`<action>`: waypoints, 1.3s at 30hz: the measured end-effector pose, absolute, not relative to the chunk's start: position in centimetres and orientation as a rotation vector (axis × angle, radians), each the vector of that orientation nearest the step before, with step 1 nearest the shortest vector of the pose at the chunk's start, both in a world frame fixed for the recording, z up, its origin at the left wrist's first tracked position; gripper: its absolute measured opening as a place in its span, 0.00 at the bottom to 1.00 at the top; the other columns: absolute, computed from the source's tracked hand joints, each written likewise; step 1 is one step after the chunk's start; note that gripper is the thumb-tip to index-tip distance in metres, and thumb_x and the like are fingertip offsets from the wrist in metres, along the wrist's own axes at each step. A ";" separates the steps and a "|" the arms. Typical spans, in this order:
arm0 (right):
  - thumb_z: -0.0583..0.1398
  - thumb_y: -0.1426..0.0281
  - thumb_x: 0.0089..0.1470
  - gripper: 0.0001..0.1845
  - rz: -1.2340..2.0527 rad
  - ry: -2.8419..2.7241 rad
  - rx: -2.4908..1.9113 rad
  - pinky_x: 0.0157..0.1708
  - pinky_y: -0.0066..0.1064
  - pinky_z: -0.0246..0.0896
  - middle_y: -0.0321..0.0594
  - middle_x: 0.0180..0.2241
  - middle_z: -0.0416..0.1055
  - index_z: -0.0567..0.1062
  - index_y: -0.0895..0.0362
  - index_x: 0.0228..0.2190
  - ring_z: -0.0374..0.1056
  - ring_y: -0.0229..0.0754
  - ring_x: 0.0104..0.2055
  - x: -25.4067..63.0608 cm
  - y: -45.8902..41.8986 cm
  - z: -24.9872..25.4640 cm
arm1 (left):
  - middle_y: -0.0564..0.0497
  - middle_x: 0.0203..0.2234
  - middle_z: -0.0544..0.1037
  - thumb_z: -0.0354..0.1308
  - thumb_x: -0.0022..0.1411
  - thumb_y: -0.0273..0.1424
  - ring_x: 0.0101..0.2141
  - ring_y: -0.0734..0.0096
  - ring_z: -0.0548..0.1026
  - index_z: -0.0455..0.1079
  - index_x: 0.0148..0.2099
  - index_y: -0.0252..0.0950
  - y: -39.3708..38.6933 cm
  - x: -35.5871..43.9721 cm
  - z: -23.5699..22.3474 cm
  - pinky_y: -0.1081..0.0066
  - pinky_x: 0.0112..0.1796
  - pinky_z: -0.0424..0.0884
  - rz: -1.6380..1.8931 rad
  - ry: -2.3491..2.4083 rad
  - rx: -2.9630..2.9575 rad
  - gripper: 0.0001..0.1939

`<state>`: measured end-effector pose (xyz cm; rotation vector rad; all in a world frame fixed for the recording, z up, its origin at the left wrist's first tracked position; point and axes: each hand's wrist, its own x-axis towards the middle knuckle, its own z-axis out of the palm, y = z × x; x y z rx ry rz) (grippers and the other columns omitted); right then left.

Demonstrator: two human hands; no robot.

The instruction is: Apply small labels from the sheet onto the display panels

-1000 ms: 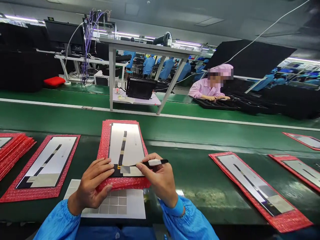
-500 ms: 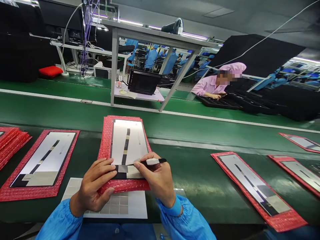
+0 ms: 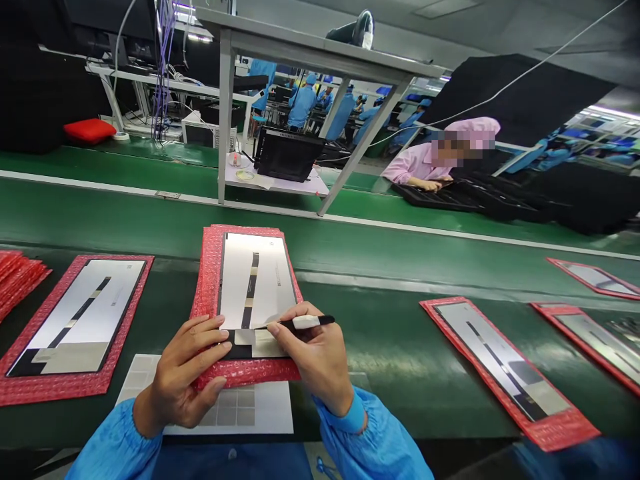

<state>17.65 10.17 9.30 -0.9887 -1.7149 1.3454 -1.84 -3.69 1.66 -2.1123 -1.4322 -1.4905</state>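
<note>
In front of me a white display panel (image 3: 240, 277) with a dark flat strip down its middle lies on a stack of red bubble-wrap sheets (image 3: 250, 375). My left hand (image 3: 187, 373) rests its outstretched fingers on the panel's lower left corner, its thumb apart by the wrap's front edge. Pinched in my right hand (image 3: 315, 353) are slim black tweezers (image 3: 306, 323) with a white wrap around them. Their thin tip touches or hovers just above a small silvery patch (image 3: 243, 337) at the strip's lower end; I cannot tell which.
A sheet of grey square stickers (image 3: 273, 407) lies partly under the stack. Another panel (image 3: 75, 313) on red wrap is to the left, beside more red wrap (image 3: 20, 280). Several wrapped panels (image 3: 505, 360) lie right. Beyond stand a metal frame (image 3: 225, 120) and a person in pink (image 3: 415, 163).
The view has shifted slightly, so the side panels appear a little further left. Both my hands keep almost the same place on the panel, the tweezers' tip still by the silvery patch.
</note>
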 end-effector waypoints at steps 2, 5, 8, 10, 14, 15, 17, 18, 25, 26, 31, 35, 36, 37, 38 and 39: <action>0.72 0.64 0.49 0.11 1.352 -1.718 -0.989 0.23 0.30 0.61 0.36 0.22 0.74 0.77 0.54 0.26 0.67 0.40 0.23 17.7 10.2 9.3 | 0.37 0.50 0.80 0.58 0.67 0.29 0.59 0.45 0.76 0.73 0.60 0.30 -3.7 -1.8 1.7 0.45 0.56 0.75 -1.481 -1.431 -2.117 0.20; 0.72 0.64 0.49 0.11 1.356 -1.723 -0.992 0.24 0.30 0.62 0.37 0.23 0.75 0.77 0.54 0.26 0.68 0.41 0.24 17.7 10.3 9.1 | 0.38 0.49 0.81 0.58 0.67 0.30 0.58 0.45 0.76 0.73 0.60 0.32 -3.7 -1.8 1.8 0.45 0.55 0.75 -1.477 -1.444 -2.108 0.20; 0.72 0.64 0.50 0.11 1.360 -1.734 -0.986 0.25 0.30 0.63 0.38 0.23 0.76 0.77 0.54 0.27 0.69 0.42 0.25 17.8 10.4 8.9 | 0.38 0.49 0.81 0.58 0.68 0.30 0.58 0.45 0.77 0.74 0.60 0.33 -3.7 -1.7 2.0 0.46 0.55 0.76 -1.478 -1.451 -2.097 0.20; 0.72 0.63 0.50 0.10 1.356 -1.742 -0.982 0.24 0.30 0.63 0.38 0.23 0.76 0.77 0.54 0.27 0.69 0.42 0.25 17.9 10.4 8.8 | 0.39 0.48 0.82 0.58 0.68 0.31 0.57 0.46 0.78 0.74 0.60 0.33 -3.6 -1.7 2.1 0.47 0.54 0.76 -1.476 -1.455 -2.092 0.20; 0.72 0.64 0.50 0.11 1.350 -1.750 -0.987 0.24 0.31 0.64 0.38 0.23 0.76 0.77 0.54 0.27 0.70 0.42 0.24 17.9 10.4 8.8 | 0.39 0.48 0.82 0.58 0.68 0.31 0.56 0.46 0.78 0.74 0.60 0.34 -3.6 -1.7 2.3 0.47 0.54 0.77 -1.481 -1.466 -2.083 0.20; 0.72 0.64 0.51 0.11 1.352 -1.751 -0.986 0.24 0.31 0.64 0.38 0.24 0.76 0.77 0.54 0.27 0.70 0.42 0.25 18.0 10.4 8.8 | 0.39 0.48 0.82 0.58 0.68 0.31 0.57 0.46 0.78 0.74 0.60 0.33 -3.6 -1.7 2.4 0.47 0.54 0.77 -1.480 -1.461 -2.086 0.19; 0.72 0.64 0.51 0.10 1.358 -1.753 -0.977 0.24 0.31 0.64 0.38 0.24 0.77 0.77 0.54 0.27 0.71 0.43 0.25 18.0 10.4 8.8 | 0.38 0.48 0.82 0.58 0.68 0.30 0.57 0.46 0.78 0.74 0.59 0.32 -3.6 -1.7 2.4 0.47 0.55 0.76 -1.473 -1.447 -2.094 0.19; 0.72 0.64 0.51 0.10 1.360 -1.753 -0.973 0.25 0.31 0.65 0.38 0.24 0.77 0.77 0.54 0.27 0.71 0.43 0.25 18.0 10.4 8.8 | 0.38 0.48 0.82 0.58 0.68 0.30 0.57 0.46 0.78 0.74 0.59 0.32 -3.6 -1.7 2.4 0.47 0.55 0.76 -1.470 -1.444 -2.096 0.19; 0.71 0.63 0.51 0.11 1.358 -1.759 -0.985 0.25 0.31 0.65 0.39 0.25 0.77 0.77 0.54 0.28 0.71 0.43 0.26 18.0 10.5 8.7 | 0.39 0.48 0.82 0.58 0.68 0.30 0.57 0.46 0.78 0.74 0.59 0.33 -3.7 -1.7 2.3 0.47 0.55 0.77 -1.473 -1.458 -2.096 0.19; 0.71 0.63 0.51 0.11 1.358 -1.760 -0.984 0.26 0.31 0.66 0.39 0.25 0.78 0.77 0.54 0.28 0.71 0.43 0.26 18.0 10.5 8.8 | 0.39 0.48 0.82 0.58 0.68 0.30 0.57 0.46 0.78 0.74 0.59 0.33 -3.7 -1.7 2.3 0.47 0.55 0.76 -1.472 -1.460 -2.097 0.19; 0.71 0.63 0.52 0.11 1.342 -1.778 -0.988 0.24 0.31 0.65 0.38 0.24 0.76 0.77 0.54 0.27 0.71 0.43 0.25 18.0 10.4 8.9 | 0.39 0.48 0.82 0.59 0.68 0.30 0.57 0.45 0.78 0.75 0.59 0.33 -3.7 -1.7 2.3 0.47 0.55 0.76 -1.456 -1.470 -2.106 0.19; 0.71 0.64 0.52 0.10 1.342 -1.788 -0.985 0.24 0.30 0.64 0.38 0.24 0.76 0.77 0.54 0.28 0.70 0.42 0.25 18.0 10.3 9.0 | 0.39 0.49 0.82 0.58 0.68 0.29 0.57 0.46 0.77 0.74 0.60 0.33 -3.7 -1.6 2.4 0.47 0.55 0.76 -1.448 -1.474 -2.105 0.20; 0.71 0.64 0.52 0.10 1.343 -1.789 -0.983 0.24 0.30 0.64 0.37 0.24 0.76 0.77 0.54 0.27 0.70 0.42 0.25 18.0 10.3 9.1 | 0.39 0.49 0.82 0.58 0.68 0.30 0.57 0.46 0.78 0.74 0.60 0.34 -3.7 -1.6 2.4 0.47 0.55 0.76 -1.447 -1.474 -2.104 0.20; 0.71 0.65 0.52 0.09 1.346 -1.790 -0.980 0.24 0.30 0.64 0.37 0.24 0.76 0.77 0.54 0.27 0.70 0.42 0.25 18.0 10.3 9.1 | 0.39 0.49 0.82 0.58 0.68 0.30 0.57 0.46 0.78 0.74 0.60 0.34 -3.7 -1.6 2.5 0.47 0.55 0.76 -1.447 -1.472 -2.103 0.20; 0.71 0.65 0.52 0.09 1.348 -1.789 -0.977 0.24 0.30 0.63 0.37 0.24 0.76 0.77 0.54 0.27 0.70 0.42 0.25 18.0 10.3 9.1 | 0.39 0.49 0.82 0.58 0.68 0.29 0.57 0.46 0.78 0.74 0.60 0.33 -3.6 -1.6 2.5 0.47 0.55 0.76 -1.447 -1.469 -2.102 0.20; 0.71 0.65 0.52 0.09 1.350 -1.789 -0.974 0.24 0.30 0.63 0.37 0.24 0.76 0.77 0.54 0.27 0.70 0.42 0.25 18.0 10.3 9.1 | 0.39 0.49 0.81 0.58 0.68 0.29 0.57 0.46 0.78 0.74 0.60 0.33 -3.6 -1.6 2.6 0.47 0.55 0.76 -1.447 -1.466 -2.103 0.20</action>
